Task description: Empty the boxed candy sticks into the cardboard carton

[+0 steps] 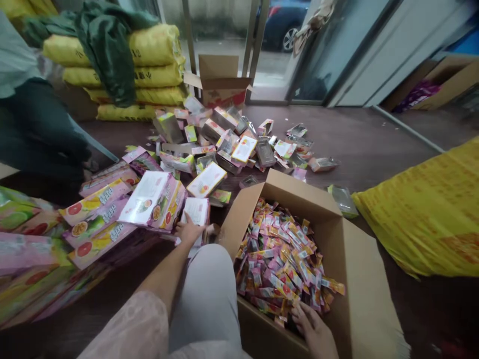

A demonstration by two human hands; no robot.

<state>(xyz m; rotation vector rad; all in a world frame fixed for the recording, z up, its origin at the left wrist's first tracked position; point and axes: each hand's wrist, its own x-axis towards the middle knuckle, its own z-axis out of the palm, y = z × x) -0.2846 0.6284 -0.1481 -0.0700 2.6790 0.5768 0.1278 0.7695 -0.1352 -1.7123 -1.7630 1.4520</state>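
Observation:
My left hand (188,232) reaches forward over my knee and rests on a flat pink-and-white carton (196,211) at the edge of a stack of similar fruit-printed cartons (151,199); its fingers curl around the carton's near edge. My right hand (313,326) lies inside an open cardboard box (352,259), fingers spread over a heap of small colourful sachets (282,259). It holds nothing that I can make out.
Several opened small cartons (239,144) lie scattered on the dark floor ahead. Another open cardboard box (219,82) stands by a glass door. Yellow sacks (149,65) are stacked at the back left, a yellow sack (430,214) lies right. Another person (30,114) sits left.

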